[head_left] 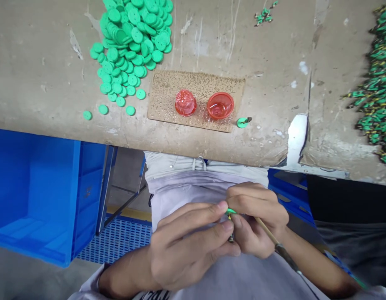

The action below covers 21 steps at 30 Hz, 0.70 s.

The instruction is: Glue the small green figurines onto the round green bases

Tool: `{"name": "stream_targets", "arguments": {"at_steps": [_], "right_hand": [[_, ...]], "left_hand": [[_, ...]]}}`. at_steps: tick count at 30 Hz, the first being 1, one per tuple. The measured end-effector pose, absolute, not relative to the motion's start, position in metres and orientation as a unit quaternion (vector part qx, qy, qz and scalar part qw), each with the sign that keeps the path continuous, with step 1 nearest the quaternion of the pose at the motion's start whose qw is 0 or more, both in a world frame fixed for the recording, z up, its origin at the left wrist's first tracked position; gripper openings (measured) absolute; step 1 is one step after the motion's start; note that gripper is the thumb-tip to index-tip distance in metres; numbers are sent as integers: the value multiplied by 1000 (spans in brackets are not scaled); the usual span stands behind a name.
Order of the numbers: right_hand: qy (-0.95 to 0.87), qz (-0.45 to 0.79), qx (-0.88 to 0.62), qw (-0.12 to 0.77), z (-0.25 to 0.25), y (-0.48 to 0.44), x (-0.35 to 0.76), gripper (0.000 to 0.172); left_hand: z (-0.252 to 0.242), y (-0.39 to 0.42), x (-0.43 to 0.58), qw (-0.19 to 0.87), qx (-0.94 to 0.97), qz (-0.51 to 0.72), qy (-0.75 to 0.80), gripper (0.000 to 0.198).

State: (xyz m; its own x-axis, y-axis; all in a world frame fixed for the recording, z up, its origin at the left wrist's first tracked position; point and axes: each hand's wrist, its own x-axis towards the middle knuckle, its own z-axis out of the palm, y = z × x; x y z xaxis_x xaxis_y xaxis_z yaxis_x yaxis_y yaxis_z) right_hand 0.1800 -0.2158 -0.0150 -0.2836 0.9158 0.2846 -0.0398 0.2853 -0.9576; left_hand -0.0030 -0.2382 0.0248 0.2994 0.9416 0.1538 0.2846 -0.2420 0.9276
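Close to my body, below the table edge, my left hand [193, 246] pinches a small green disc [230, 211] with a small dark and yellow piece beneath it. My right hand [258, 218] meets it there, its fingertips touching the disc too. Through my right hand runs a thin wooden-handled tool [267, 230], dark farther along and narrowing toward the lower right; its other end is hidden by the fingers. On the table, a red cup [220, 105] stands mouth up beside a red upturned cup [185, 103], both on a wet-looking brown board [164, 96].
Green two-holed discs [133, 46] lie heaped at the back left. A green disc with a dark piece [242, 122] sits right of the board. Small green, black and yellow pieces [378, 91] pile up at far right, several more [264, 16] behind. A blue crate [33, 191] stands left.
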Motion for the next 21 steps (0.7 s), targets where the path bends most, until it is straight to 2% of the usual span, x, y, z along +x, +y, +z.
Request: {"name": "stream_targets", "arguments": {"at_steps": [3, 7, 15, 21], "right_hand": [[-610, 498, -351, 507, -15, -219, 179, 18], [-581, 509, -364, 521, -13, -222, 176, 19], [-560, 533, -378, 510, -10, -222, 172, 19], [-569, 527, -367, 513, -14, -222, 174, 19]], "left_hand": [[24, -236, -3, 405, 732, 386, 388, 23], [24, -233, 0, 414, 720, 392, 395, 30], [14, -237, 19, 450, 572, 476, 495, 12], [9, -237, 22, 466, 556, 493, 480, 14]]}}
